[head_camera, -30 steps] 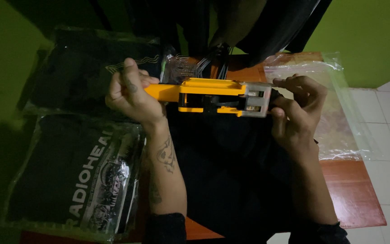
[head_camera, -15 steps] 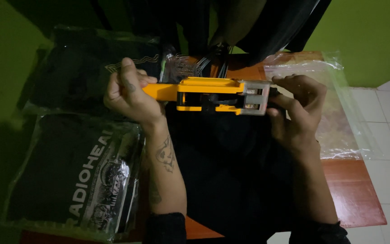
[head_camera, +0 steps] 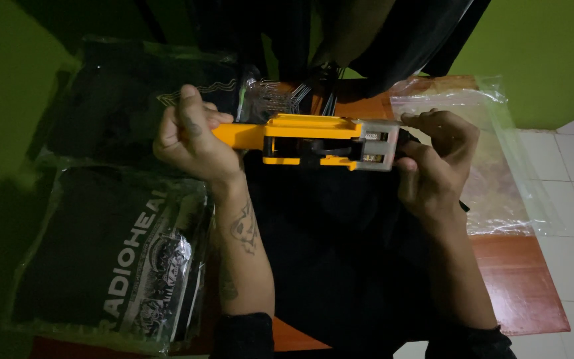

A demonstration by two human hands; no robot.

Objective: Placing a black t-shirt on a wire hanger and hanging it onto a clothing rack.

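My left hand (head_camera: 191, 136) is wrapped tight around the handle of the tool (head_camera: 313, 141), keeping it level above the black cloth (head_camera: 340, 252) in the middle of the surface (head_camera: 519, 279), so its grey head points toward my right. My right hand (head_camera: 433, 159) pinches that head, fingers closed on its end, probably to steady or adjust it. The tool is long, orange-yellow plastic with a boxy grey metal front showing small windows. Bagged black shirts (head_camera: 107, 259) lie along the left edge, a clear bag (head_camera: 499, 166) at the far right corner.
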